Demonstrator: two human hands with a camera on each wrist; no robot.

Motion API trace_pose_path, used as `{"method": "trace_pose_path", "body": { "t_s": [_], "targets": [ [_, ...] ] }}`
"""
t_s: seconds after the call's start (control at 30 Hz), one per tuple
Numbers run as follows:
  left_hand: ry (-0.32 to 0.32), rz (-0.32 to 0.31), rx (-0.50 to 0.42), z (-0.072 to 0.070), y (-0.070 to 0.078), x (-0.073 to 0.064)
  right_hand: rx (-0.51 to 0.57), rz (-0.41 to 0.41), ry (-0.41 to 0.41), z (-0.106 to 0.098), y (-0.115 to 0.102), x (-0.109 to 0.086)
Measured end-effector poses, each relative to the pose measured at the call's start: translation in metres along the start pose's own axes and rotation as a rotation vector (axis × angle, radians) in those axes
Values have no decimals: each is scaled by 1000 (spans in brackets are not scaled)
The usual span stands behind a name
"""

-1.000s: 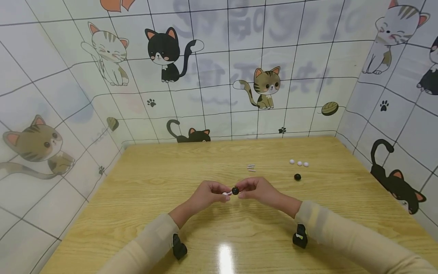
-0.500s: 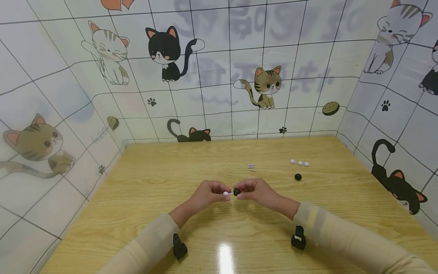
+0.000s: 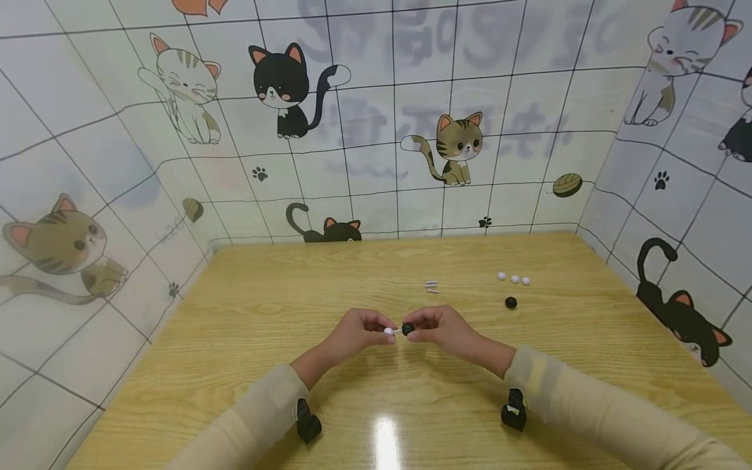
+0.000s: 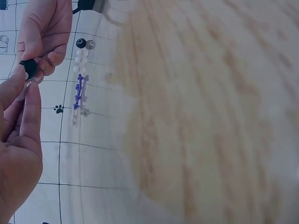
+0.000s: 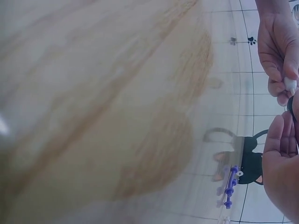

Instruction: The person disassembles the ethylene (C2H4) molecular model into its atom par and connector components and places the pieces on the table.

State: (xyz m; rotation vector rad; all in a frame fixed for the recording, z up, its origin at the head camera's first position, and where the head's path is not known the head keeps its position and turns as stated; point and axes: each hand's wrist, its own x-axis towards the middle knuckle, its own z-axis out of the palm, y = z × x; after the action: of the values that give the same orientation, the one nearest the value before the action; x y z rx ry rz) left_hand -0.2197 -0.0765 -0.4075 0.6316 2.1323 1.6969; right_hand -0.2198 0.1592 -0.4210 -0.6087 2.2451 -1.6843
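Note:
Just above the middle of the table, my left hand (image 3: 364,329) pinches a small white ball (image 3: 389,331) between thumb and fingertips. A short pale stick (image 3: 396,331) runs from that ball toward a black ball (image 3: 408,329), which my right hand (image 3: 443,326) pinches. In the left wrist view the black ball (image 4: 30,69) has a round hole in its side, and my left fingertips are right below it. The right wrist view shows the white ball (image 5: 289,84) in my left fingers, with the black ball (image 5: 292,108) partly hidden by my right hand (image 5: 282,168).
Several short sticks (image 3: 431,286) lie on the wooden table (image 3: 294,281) beyond my hands. They look purple in the left wrist view. Three white balls (image 3: 514,279) sit farther right, with another black ball (image 3: 511,303) in front of them. A cat-print sheet (image 3: 364,163) surrounds the table.
My right hand has shifted the black ball slightly right and turned it, so the stick shows more level between the two balls. My left hand has stayed nearly still.

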Motion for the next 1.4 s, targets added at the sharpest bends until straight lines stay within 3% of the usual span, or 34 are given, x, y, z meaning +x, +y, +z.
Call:
{"method": "trace_pose_path", "body": {
  "t_s": [0.2, 0.63, 1.13, 1.4],
  "targets": [
    [2, -5, 51, -1, -19, 10, 0, 13, 4, -1, 2, -2],
    [-5, 15, 116, 5, -11, 11, -53, 19, 26, -7, 0, -9],
    [-19, 37, 109, 10, -12, 15, -47, -57, 22, -12, 3, -17],
    [-23, 22, 110, 11, -9, 15, -52, -40, 28, -11, 0, -18]
  ]
}}
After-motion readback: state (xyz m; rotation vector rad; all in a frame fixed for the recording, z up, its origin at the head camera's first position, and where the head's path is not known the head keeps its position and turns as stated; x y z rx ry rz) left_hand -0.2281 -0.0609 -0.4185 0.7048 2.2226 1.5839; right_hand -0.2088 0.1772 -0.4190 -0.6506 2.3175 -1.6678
